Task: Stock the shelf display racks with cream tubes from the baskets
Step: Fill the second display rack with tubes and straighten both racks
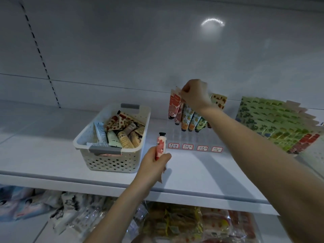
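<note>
The left hand [154,163], forearm angled up from below, has its grip curled round a pink cream tube [161,143], cap up, just beside the white basket [112,162] of tubes on the shelf [192,172]. The right hand [195,94], arm stretched forward, pinches the top of a red tube [173,104] standing in the clear display rack [184,137].

I see a white back panel [122,50] with a slotted upright [40,55], a glare spot [213,22], and possibly bagged goods [175,223] under the white shelf [43,148].
</note>
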Motion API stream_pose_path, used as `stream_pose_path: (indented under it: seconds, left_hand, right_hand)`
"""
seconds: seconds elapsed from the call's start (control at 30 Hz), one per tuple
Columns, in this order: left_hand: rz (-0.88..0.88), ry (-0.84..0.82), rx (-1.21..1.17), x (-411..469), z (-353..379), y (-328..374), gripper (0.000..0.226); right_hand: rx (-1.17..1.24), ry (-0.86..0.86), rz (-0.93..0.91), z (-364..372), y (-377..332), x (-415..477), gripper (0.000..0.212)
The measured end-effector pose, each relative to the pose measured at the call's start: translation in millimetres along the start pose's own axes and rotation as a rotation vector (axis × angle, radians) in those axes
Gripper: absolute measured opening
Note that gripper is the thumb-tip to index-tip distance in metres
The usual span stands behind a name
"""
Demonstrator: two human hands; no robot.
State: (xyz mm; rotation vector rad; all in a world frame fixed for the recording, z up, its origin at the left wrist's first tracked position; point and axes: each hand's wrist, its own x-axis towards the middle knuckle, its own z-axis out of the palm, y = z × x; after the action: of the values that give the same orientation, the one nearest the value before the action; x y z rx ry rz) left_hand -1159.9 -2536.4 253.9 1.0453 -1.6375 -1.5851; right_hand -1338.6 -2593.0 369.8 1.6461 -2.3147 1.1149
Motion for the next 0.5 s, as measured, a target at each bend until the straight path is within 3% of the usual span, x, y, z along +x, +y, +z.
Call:
stream_pose_path:
  seconds: [0.23,0.5]
  left_hand:
    - [0.021,-0.028,0.02,10,-3,-10,0.017]
    - [0.008,-0.027,-0.002,13,-4,-19,0.014]
  right_hand:
    - [-0.234,-0.058,0.025,32,10,16,0.025]
    - [-0.301,-0.081,0.015,42,14,23,0.031]
